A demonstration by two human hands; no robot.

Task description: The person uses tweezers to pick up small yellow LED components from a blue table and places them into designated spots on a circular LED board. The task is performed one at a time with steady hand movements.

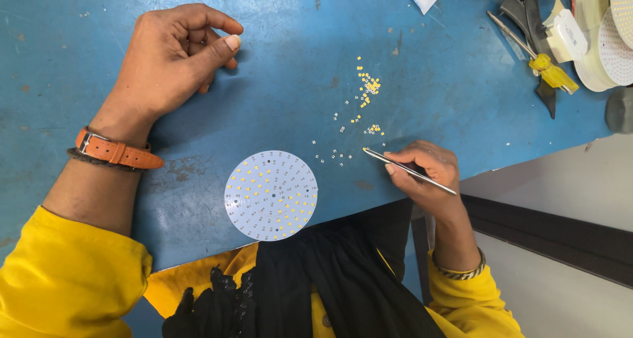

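Picking tiny chips for the round board

My left hand [173, 54] rests loosely curled and empty on the blue worktable [79, 21]; the white round circuit board [271, 194], thin, stiff and best held by its rim, lies near my edge; my right hand [425, 170] pinches slim metal tweezers [407, 170], tips at the scattered yellow-white chips [369, 87], feather-light and easily flicked.

Both arms wear bright yellow sleeves, pushed up past the forearms. Left hand [173, 58]: orange leather strap with metal buckle [117, 151] at the wrist, a thin dark band just beside it. Right hand [427, 173]: patterned metal bangle [461, 271] at the wrist.
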